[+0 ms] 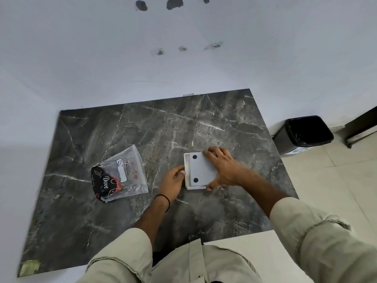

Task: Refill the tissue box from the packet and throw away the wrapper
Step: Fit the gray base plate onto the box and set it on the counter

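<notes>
Tabletop: dark marble-patterned table (204, 127) with pale veins, pushed against a plain white wall (183, 68); the near edge meets the person's beige sleeves (318, 242).
Left hand: left hand (173, 180), a black band (163, 201) on its wrist, pressed fingertips-first against the left wall of the tissue box (201, 172); it braces the side and grips nothing, fingers curled narrow.
Right hand: right hand (223, 167) spread wide across the top of the box, fingers reaching the far edge and thumb at the near corner, pinning the flat grey panel (203, 170) in place.
Box: white and shallow, lying upside down by the look of it, since the grey panel carries 2 black round pads (195, 168) like feet; the panel sits inside the white rim.
Likely reason for the hold: 1 hand steadies while the other seats or slides the base panel, which suggests the box is being closed or opened from below. Which of the 2 cannot be told.
Tissues: none visible; whether the box is filled is hidden.
Wrapper: clear plastic wrapper (120, 174) with a black and red printed band, lying flat and slack on the table, well apart to the left of the box and untouched.
Bin: black-lined bin (306, 131) standing open on the pale tiled floor (336, 180) beyond the table's right edge, well apart from the wrapper.
Wall: chipped patches (173, 3) high up.
Judgement: wrapper disposal not yet done.
</notes>
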